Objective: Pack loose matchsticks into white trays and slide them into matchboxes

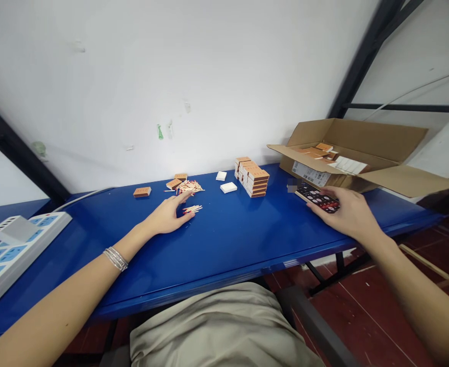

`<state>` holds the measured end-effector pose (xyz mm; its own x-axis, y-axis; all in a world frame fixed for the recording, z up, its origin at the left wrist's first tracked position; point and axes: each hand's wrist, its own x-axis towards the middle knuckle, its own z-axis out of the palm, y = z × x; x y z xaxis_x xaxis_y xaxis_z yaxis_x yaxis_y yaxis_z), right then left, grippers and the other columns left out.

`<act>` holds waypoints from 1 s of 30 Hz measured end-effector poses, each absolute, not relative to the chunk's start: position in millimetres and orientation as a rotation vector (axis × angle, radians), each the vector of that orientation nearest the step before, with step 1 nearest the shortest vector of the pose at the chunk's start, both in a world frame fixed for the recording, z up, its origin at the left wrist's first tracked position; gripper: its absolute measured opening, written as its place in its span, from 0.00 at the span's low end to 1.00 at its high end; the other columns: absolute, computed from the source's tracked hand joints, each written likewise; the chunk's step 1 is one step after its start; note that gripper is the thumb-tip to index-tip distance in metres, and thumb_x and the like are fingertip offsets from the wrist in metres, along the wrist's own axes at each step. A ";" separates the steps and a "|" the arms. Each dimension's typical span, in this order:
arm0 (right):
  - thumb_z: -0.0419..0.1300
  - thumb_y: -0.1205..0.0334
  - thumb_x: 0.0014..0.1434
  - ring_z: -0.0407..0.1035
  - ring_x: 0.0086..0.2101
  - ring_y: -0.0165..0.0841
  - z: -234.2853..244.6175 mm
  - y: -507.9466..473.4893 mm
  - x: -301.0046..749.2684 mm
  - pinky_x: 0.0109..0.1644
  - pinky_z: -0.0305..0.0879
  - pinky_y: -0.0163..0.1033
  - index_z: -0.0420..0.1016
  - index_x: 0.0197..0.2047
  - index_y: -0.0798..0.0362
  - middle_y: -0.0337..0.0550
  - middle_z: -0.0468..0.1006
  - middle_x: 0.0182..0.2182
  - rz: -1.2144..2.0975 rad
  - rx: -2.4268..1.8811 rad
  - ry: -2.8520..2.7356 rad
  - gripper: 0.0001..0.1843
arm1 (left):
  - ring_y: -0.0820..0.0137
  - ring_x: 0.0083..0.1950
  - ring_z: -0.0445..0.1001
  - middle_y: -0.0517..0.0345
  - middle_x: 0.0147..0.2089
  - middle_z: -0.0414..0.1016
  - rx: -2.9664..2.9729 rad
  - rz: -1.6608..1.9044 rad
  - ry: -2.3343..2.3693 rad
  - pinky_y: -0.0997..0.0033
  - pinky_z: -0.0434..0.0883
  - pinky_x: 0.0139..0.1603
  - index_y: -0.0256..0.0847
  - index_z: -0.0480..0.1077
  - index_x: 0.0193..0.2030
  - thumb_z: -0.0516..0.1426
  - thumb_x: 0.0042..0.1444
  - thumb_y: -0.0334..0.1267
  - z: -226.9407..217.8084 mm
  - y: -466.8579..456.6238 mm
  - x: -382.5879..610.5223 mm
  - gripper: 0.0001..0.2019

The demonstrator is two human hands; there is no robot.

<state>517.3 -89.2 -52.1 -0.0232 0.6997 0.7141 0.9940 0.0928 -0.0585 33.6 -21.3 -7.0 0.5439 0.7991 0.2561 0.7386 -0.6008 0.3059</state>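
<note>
My left hand [167, 215] lies on the blue table [224, 244], fingers stretched toward a small bundle of matchsticks [193, 208]; it holds nothing. A bigger heap of loose matchsticks [189, 186] lies just beyond, beside brown matchboxes [174, 183]. My right hand [347, 211] rests on a black patterned flat object [316, 197] with red and white marks, fingers curled over its near end. A stack of brown matchboxes [252, 176] stands mid-table, with two white inner trays [228, 187] to its left.
An open cardboard box [362, 153] holding more matchboxes sits at the right end. A single matchbox [142, 191] lies further left. A white and blue power strip [10, 244] occupies the left edge. A white wall rises behind; black metal frame bars flank it.
</note>
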 end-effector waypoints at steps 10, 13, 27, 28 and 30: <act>0.60 0.38 0.53 0.74 0.40 0.44 -50.1 -93.0 510.9 0.56 0.64 0.45 0.70 0.40 0.51 0.49 0.81 0.35 -0.655 -1.768 -1.714 0.24 | 0.55 0.57 0.73 0.48 0.64 0.69 2.628 0.575 1.300 0.55 0.69 0.57 0.42 0.53 0.71 0.53 0.59 0.55 -8.7 -19.6 32.4 0.36; 0.61 0.41 0.52 0.73 0.43 0.43 -49.3 -92.0 511.8 0.57 0.62 0.43 0.70 0.42 0.51 0.49 0.81 0.39 -0.636 -1.776 -1.728 0.24 | 0.55 0.58 0.72 0.48 0.63 0.70 2.633 0.573 1.308 0.55 0.69 0.56 0.42 0.53 0.71 0.53 0.59 0.55 -7.7 -20.5 32.6 0.36; 0.62 0.50 0.56 0.74 0.38 0.39 -15.3 -100.9 442.2 0.51 0.63 0.45 0.73 0.37 0.50 0.46 0.81 0.33 -0.823 -1.319 -1.593 0.12 | 0.54 0.58 0.72 0.46 0.61 0.71 2.625 0.537 1.329 0.55 0.68 0.59 0.41 0.54 0.70 0.55 0.58 0.55 0.1 -29.4 36.8 0.37; 0.62 0.52 0.56 0.74 0.39 0.39 -6.4 -100.5 423.8 0.52 0.62 0.46 0.74 0.38 0.49 0.45 0.81 0.34 -0.743 -1.283 -1.650 0.11 | 0.54 0.58 0.72 0.45 0.61 0.71 2.617 0.546 1.325 0.55 0.68 0.58 0.41 0.55 0.70 0.55 0.57 0.55 0.0 -29.7 36.7 0.37; 0.61 0.53 0.56 0.74 0.39 0.39 9.9 -95.7 383.7 0.50 0.64 0.46 0.74 0.37 0.49 0.44 0.81 0.35 -0.579 -1.193 -1.739 0.10 | 0.53 0.58 0.72 0.44 0.61 0.71 2.593 0.559 1.332 0.55 0.69 0.57 0.41 0.55 0.70 0.56 0.56 0.55 -1.0 -29.7 36.1 0.38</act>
<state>383.7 -95.7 9.9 -0.1088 0.4683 0.8769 0.9005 0.4201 -0.1126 36.1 -29.7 -1.0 0.5299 0.8107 0.2490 0.7459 -0.5852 0.3181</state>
